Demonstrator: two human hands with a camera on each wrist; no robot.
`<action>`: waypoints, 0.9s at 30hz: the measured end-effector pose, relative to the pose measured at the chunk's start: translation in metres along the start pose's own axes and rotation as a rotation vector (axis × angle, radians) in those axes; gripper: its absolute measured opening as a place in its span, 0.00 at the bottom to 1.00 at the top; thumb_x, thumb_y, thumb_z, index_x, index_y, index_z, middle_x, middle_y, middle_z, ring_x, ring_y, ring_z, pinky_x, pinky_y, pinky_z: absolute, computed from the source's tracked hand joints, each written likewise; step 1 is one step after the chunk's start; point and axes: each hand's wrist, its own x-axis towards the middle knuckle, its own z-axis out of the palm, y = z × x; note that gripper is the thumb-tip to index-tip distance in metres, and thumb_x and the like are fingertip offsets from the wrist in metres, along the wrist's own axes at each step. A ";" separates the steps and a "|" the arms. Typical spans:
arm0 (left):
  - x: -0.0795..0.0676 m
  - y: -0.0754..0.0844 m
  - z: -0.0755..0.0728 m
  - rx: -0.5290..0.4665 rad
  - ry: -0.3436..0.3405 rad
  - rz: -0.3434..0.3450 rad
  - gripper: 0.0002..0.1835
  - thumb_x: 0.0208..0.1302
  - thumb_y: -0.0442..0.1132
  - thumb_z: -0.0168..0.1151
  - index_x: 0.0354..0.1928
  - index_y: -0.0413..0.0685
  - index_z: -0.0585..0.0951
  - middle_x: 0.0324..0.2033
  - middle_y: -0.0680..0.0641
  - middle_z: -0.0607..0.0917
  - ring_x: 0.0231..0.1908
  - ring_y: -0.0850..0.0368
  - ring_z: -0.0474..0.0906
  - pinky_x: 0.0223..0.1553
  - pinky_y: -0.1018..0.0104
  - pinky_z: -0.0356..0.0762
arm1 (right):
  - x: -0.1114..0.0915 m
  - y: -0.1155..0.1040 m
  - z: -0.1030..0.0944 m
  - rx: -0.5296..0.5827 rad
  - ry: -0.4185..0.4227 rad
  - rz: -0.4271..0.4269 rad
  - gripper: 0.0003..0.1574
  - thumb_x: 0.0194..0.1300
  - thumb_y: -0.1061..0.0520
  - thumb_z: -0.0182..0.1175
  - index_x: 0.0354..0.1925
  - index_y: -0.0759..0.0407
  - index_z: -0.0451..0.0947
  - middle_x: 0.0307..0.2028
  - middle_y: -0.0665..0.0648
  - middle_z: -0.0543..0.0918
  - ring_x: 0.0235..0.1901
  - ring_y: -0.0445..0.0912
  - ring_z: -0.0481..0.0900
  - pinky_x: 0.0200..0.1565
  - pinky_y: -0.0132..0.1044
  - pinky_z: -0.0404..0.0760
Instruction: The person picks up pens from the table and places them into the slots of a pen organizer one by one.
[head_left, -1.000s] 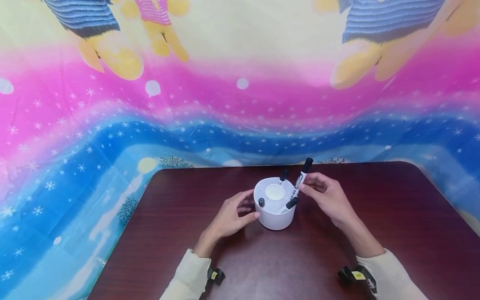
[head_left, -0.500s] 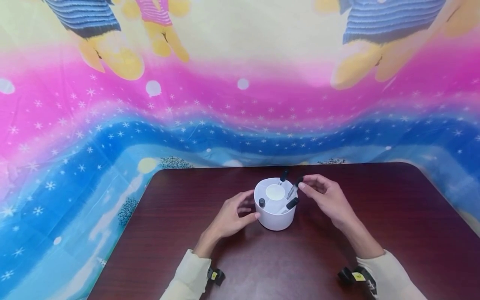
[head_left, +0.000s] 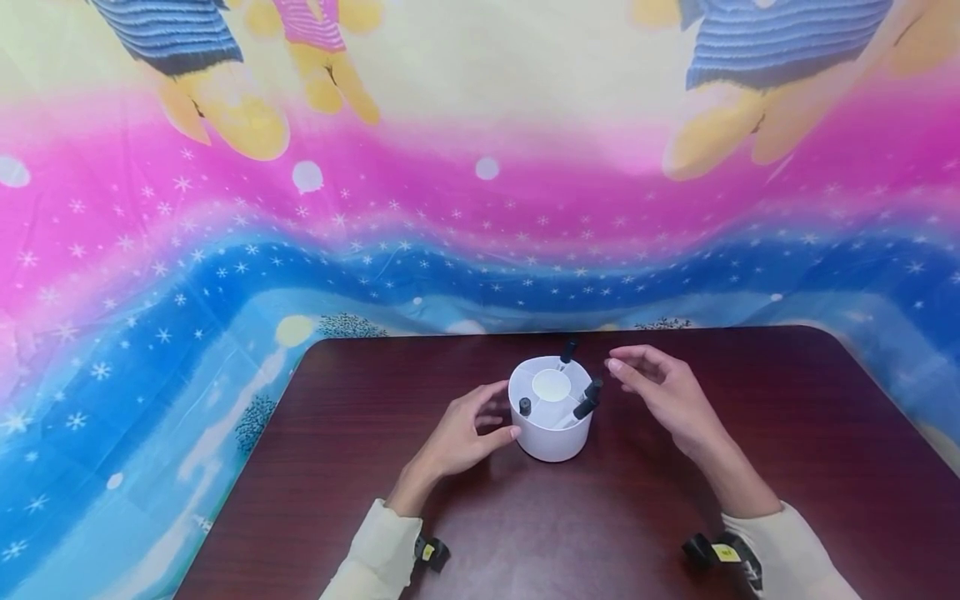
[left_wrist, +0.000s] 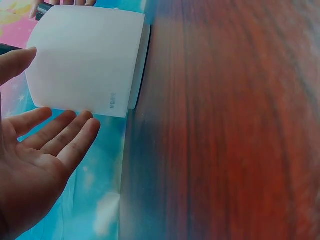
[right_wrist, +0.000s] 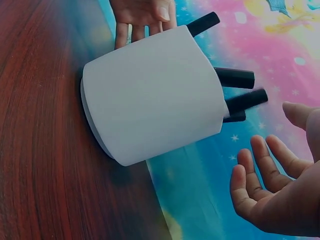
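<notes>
A round white pen holder (head_left: 553, 444) with divided compartments stands on the table, a pale disc (head_left: 551, 384) in the middle of its top. Several black-capped markers lean in it: a back marker (head_left: 568, 352), a left marker (head_left: 524, 406), and two side by side at the right, the rear marker (head_left: 593, 388) and the front marker (head_left: 584, 407). My left hand (head_left: 459, 429) rests against the holder's left side, thumb near the front, fingers nearly straight in the left wrist view. To the right of the holder, my right hand (head_left: 671, 400) is apart from the caps, holding nothing, fingers loosely bent.
The holder stands toward the back of a dark red wooden table (head_left: 360, 383). Behind the table hangs a colourful printed cloth (head_left: 480, 208). Each forearm wears a pale sleeve, with a black strap (head_left: 432, 552) at the left wrist.
The right hand has lowered a white, black-capped marker into the holder's right side and let go, then drawn slightly away to the right. The left hand has stayed in place.
</notes>
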 end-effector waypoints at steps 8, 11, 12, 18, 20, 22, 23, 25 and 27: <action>-0.001 0.000 0.000 -0.008 0.005 -0.011 0.39 0.68 0.42 0.75 0.78 0.47 0.71 0.67 0.41 0.82 0.62 0.41 0.86 0.65 0.45 0.85 | -0.001 -0.001 0.000 0.014 -0.009 0.003 0.30 0.78 0.43 0.65 0.66 0.61 0.79 0.45 0.41 0.88 0.45 0.35 0.87 0.49 0.27 0.86; -0.001 0.000 0.000 -0.005 0.006 -0.006 0.38 0.69 0.42 0.75 0.78 0.47 0.71 0.66 0.41 0.82 0.62 0.41 0.85 0.65 0.45 0.85 | -0.001 0.000 0.000 0.024 -0.008 0.000 0.30 0.79 0.44 0.64 0.66 0.62 0.78 0.44 0.38 0.87 0.45 0.35 0.87 0.49 0.26 0.87; -0.001 0.000 0.000 -0.004 0.006 -0.004 0.38 0.69 0.42 0.75 0.78 0.47 0.72 0.66 0.41 0.82 0.62 0.41 0.85 0.65 0.45 0.85 | -0.001 0.000 0.000 0.027 -0.008 -0.002 0.30 0.79 0.44 0.64 0.66 0.62 0.78 0.44 0.37 0.87 0.45 0.35 0.87 0.49 0.26 0.87; 0.000 0.001 0.001 -0.003 0.004 -0.004 0.38 0.69 0.43 0.75 0.78 0.48 0.71 0.66 0.41 0.83 0.62 0.41 0.85 0.65 0.45 0.85 | -0.001 0.001 -0.003 0.014 -0.011 -0.010 0.29 0.79 0.44 0.64 0.66 0.62 0.78 0.44 0.38 0.87 0.45 0.35 0.87 0.49 0.26 0.87; 0.000 0.002 0.001 -0.001 0.002 -0.007 0.38 0.69 0.43 0.75 0.78 0.48 0.71 0.66 0.42 0.83 0.62 0.41 0.85 0.66 0.45 0.85 | -0.002 0.001 -0.004 -0.003 -0.012 -0.005 0.30 0.79 0.44 0.64 0.67 0.61 0.78 0.44 0.39 0.87 0.45 0.35 0.86 0.49 0.26 0.87; 0.000 0.001 0.001 0.006 0.001 -0.007 0.38 0.69 0.43 0.75 0.78 0.48 0.71 0.66 0.42 0.83 0.62 0.42 0.85 0.65 0.47 0.85 | -0.002 0.002 -0.006 -0.014 -0.011 0.004 0.30 0.79 0.44 0.64 0.67 0.61 0.78 0.45 0.40 0.87 0.45 0.35 0.86 0.49 0.26 0.86; -0.001 0.001 0.001 0.009 0.000 -0.009 0.38 0.69 0.43 0.75 0.78 0.48 0.71 0.66 0.43 0.83 0.62 0.43 0.85 0.65 0.48 0.85 | -0.003 0.002 -0.007 -0.019 -0.010 0.009 0.30 0.79 0.44 0.64 0.68 0.61 0.78 0.46 0.42 0.87 0.45 0.35 0.86 0.49 0.26 0.86; -0.002 0.000 0.000 0.015 -0.001 -0.013 0.38 0.69 0.44 0.75 0.78 0.50 0.71 0.67 0.44 0.82 0.63 0.44 0.85 0.66 0.49 0.86 | -0.004 0.004 -0.010 -0.036 -0.011 0.017 0.30 0.79 0.43 0.64 0.68 0.59 0.78 0.47 0.43 0.88 0.45 0.35 0.86 0.49 0.25 0.86; -0.003 -0.001 -0.001 0.022 -0.002 -0.016 0.38 0.69 0.44 0.75 0.78 0.51 0.71 0.68 0.45 0.82 0.64 0.45 0.85 0.66 0.50 0.85 | -0.005 0.006 -0.013 -0.053 -0.012 0.016 0.30 0.79 0.42 0.64 0.68 0.58 0.78 0.47 0.45 0.88 0.45 0.35 0.86 0.48 0.25 0.86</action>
